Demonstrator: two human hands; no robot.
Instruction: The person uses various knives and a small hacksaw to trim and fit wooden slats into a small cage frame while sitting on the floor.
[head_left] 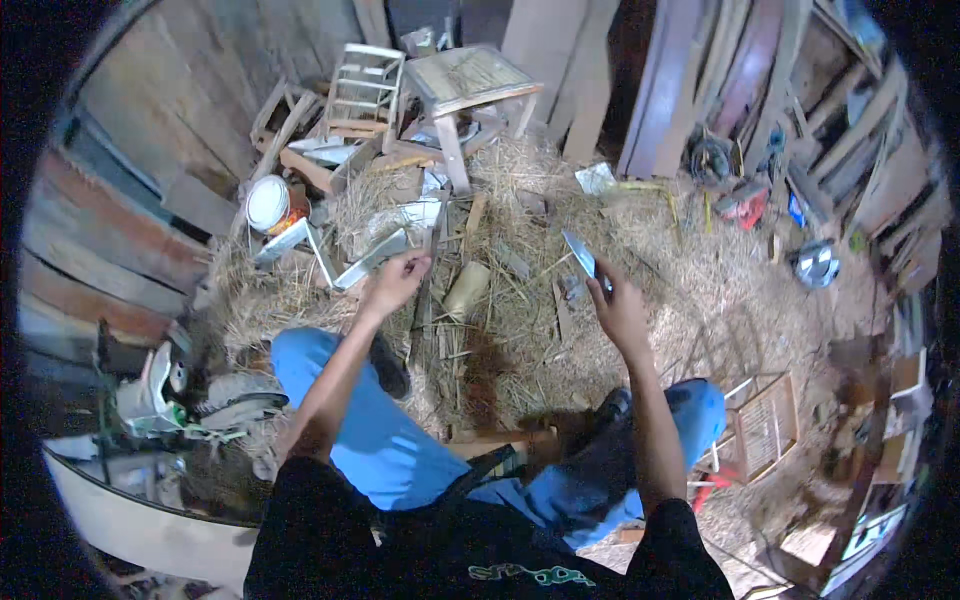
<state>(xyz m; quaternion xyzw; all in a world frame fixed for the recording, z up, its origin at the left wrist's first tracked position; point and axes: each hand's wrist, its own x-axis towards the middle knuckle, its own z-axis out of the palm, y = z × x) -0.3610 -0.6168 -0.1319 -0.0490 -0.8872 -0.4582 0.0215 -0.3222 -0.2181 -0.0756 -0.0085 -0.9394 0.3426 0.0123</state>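
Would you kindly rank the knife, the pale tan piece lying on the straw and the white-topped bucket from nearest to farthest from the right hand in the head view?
1. Knife: held in the right hand.
2. Pale tan piece: to that hand's left, toward the middle.
3. White-topped bucket: farthest, out beyond the left hand.

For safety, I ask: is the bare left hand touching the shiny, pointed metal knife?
Apart: the head view shows straw-covered ground plainly between the left hand and the knife.

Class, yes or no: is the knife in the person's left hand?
No, the knife is held in the person's right hand.
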